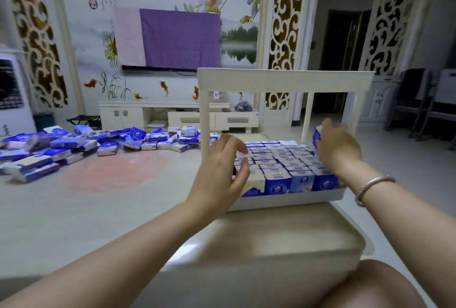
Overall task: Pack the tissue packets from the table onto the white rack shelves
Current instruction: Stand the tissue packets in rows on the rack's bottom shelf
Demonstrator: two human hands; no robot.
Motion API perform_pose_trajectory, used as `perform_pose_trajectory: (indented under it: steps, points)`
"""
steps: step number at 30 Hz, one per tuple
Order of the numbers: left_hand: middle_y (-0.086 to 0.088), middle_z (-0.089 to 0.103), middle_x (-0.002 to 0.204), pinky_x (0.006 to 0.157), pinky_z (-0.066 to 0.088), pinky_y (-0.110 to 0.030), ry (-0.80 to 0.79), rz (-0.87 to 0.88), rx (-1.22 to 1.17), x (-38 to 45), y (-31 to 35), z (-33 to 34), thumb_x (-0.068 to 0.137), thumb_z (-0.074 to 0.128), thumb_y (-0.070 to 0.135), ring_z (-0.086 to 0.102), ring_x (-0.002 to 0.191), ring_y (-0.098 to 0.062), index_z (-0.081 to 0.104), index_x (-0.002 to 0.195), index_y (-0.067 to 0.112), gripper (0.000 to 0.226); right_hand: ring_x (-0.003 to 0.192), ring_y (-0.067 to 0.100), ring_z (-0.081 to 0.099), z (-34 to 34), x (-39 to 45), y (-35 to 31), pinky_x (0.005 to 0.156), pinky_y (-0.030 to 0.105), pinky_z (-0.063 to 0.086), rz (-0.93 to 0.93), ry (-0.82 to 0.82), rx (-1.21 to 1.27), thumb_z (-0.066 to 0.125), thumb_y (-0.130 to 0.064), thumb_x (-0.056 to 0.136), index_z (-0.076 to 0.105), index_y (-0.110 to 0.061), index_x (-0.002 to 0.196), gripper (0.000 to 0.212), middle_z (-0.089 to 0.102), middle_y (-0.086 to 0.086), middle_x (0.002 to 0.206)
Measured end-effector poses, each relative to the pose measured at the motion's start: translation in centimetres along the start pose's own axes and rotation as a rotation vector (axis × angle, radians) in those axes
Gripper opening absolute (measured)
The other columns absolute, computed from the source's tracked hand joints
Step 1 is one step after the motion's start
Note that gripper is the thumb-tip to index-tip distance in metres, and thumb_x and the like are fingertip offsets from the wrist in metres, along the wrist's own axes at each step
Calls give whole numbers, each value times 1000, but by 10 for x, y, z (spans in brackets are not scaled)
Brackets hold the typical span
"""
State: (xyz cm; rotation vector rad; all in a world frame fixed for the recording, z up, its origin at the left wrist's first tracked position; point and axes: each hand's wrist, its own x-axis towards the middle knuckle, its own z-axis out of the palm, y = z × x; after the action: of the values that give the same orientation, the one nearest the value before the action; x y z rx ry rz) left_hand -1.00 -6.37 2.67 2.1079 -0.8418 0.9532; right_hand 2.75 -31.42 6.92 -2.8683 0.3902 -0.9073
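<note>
A white rack stands on the table's right part, its lower shelf filled with upright blue-and-white tissue packets in tight rows. My left hand hovers over the shelf's front left corner, fingers spread, touching the packets there. My right hand is at the shelf's far right side, closed on one blue tissue packet held above the rows. A big loose pile of tissue packets lies on the table to the left.
The rack's top shelf spans above the hands, carried by thin white posts. A pink round patch marks the table between pile and rack. A TV cabinet stands behind; chairs at the far right.
</note>
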Motion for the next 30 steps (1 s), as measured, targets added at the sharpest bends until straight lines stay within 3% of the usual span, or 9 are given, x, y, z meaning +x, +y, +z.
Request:
perform_pose_trajectory:
  steps: [6,9,14,16,18,21,25,28,30]
  points:
    - [5,43,142,109,28,-35,-333,-153,224,50,-19,42,96,43,37,34,132,-18,51,130,26,37,80,32,61,9,24,3,60,34,42,-76,-17,-116,50,1,89,41,0,124,36,62,16,97]
    - [4,22,158,118,9,-46,-584,-290,365,62,-36,58,95,36,53,14,146,-24,37,143,33,52,97,33,60,20,33,-2,70,32,42,44,-172,-57,50,-3,91,48,-1,117,27,60,17,112]
    - [6,22,158,117,10,-54,-748,-361,366,63,-45,63,94,27,61,17,145,-25,27,147,37,58,115,30,55,40,43,-10,89,31,43,226,-466,81,38,-8,98,53,3,122,30,56,18,128]
    - [6,18,159,117,9,-54,-766,-359,366,64,-45,61,94,25,61,14,146,-26,24,148,38,58,118,34,54,45,46,-4,87,32,45,277,-536,162,36,-4,98,50,8,127,34,53,23,131]
    - [5,19,159,117,10,-53,-762,-369,349,63,-44,60,95,26,59,14,146,-26,25,148,37,57,96,35,59,40,43,-2,64,29,45,322,-550,305,33,-4,99,52,11,122,33,57,26,122]
    - [4,36,152,116,21,-50,-668,-413,216,61,-38,55,98,33,49,32,139,-23,38,144,32,49,68,24,48,27,40,-5,57,28,35,409,-503,351,33,-10,102,51,0,77,33,54,14,78]
    - [6,43,146,111,32,-34,-531,-406,30,56,-21,35,99,39,35,41,132,-15,46,138,27,40,113,36,52,12,33,-13,84,34,40,336,-357,295,33,-9,99,49,7,124,33,53,24,125]
    - [10,55,132,95,42,-23,-399,-340,-100,40,-5,3,98,43,25,52,118,-6,59,122,29,29,101,26,51,-5,2,-30,76,31,39,195,-256,374,33,-15,100,38,-4,137,39,49,17,134]
    - [13,64,117,91,47,-22,-337,-303,-156,24,0,-24,95,46,19,58,105,0,64,110,27,25,98,19,54,-17,-24,-49,74,29,42,20,-196,411,37,-16,99,48,-13,128,31,55,10,126]
